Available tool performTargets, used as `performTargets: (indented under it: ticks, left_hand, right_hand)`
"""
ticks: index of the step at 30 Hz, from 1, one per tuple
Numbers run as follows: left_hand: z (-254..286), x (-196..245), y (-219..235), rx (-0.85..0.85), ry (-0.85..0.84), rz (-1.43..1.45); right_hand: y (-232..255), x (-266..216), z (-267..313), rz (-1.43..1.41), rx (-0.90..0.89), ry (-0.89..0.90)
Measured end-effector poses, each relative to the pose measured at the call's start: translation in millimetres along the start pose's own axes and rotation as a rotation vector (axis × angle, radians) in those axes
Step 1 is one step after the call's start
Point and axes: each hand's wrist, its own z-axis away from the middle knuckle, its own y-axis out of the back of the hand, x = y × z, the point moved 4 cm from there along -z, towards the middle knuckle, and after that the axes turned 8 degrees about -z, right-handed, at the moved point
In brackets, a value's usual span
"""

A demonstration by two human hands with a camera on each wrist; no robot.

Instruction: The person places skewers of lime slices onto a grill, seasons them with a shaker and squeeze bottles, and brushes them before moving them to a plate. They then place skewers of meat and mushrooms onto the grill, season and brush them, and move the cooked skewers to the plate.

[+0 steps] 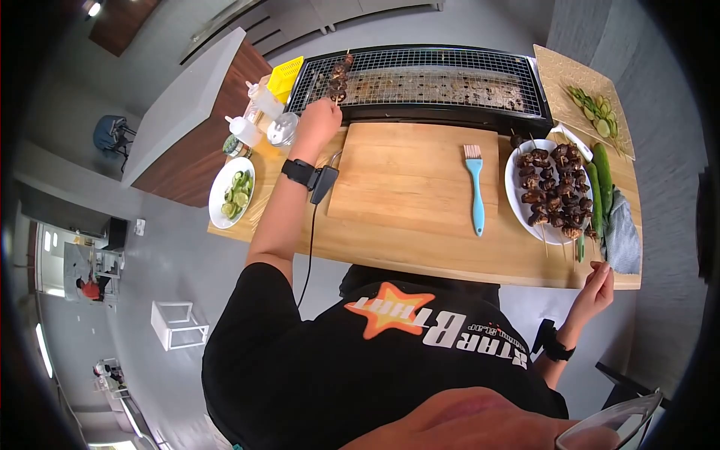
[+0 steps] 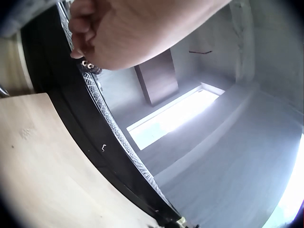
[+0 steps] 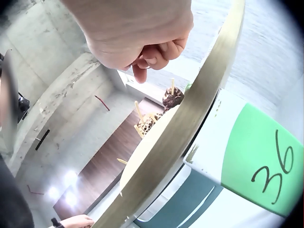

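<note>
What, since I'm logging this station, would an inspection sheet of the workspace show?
Surface: wooden table, cutting board on it.
Job's things: meat skewer at the grill's left end; other skewers on a white plate.
Clutter: blue brush on the board; grey cloth and cucumbers right of the plate; squeeze bottles at left.
Grippers: left hand holds the skewer; right hand by the table's front edge, loosely curled, nothing seen in it.
Cables: black cable hanging from the left wrist.
Surroundings: grey floor, white frame.
</note>
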Motion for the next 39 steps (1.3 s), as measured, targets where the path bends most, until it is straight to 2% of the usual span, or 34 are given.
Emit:
performTargets:
  ticks: [2, 5, 8, 10, 15, 18, 20, 26, 34, 39]
  left_hand:
    - [-4.2, -8.5, -12.9, 0.068, -0.047, 0.13]
    - [-5.2, -8.2, -31.0, 0.049, -0.023, 0.55]
    - [19.7, 40.8, -15.5, -0.207, 0.026, 0.975]
    - [41.1, 78.8, -2.8, -0.361, -0.007, 1.133]
    - [88.7, 159.7, 6.8, -0.703, -0.192, 1.393]
    - [113.4, 195.6, 9.0, -0.819, -0.229, 1.331]
    - [125.1, 215.2, 12.7, -0.901, -0.308, 1.37]
    - [154.2, 257.0, 9.3, -1.151, -0.434, 1.42]
    - [174.3, 287.4, -6.9, -1.236, -0.525, 1.463]
    - [185.4, 304.1, -10.5, -1.301, -0.534, 1.508]
  right_hand:
    - [-0.6, -5.6, 0.8, -0.025, -0.004, 0.011]
    - [-4.5, -21.6, 2.9, -0.018, -0.019, 0.054]
    - [-12.3, -30.1, 7.5, 0.022, -0.099, 0.093]
    - [-23.5, -37.2, 12.1, 0.028, -0.182, 0.17]
    - [-77.4, -71.1, 27.5, -0.106, -0.517, 0.115]
    - [-102.1, -88.1, 34.9, -0.095, -0.712, 0.098]
    - [-113.2, -88.3, 39.7, -0.111, -0.781, 0.009]
    - [-121.8, -84.0, 47.4, -0.064, -0.803, -0.012]
    - [-98.5, -68.0, 49.5, -0.063, -0.775, -0.197]
    - [-76.8, -59.7, 43.2, -0.037, -0.734, -0.17]
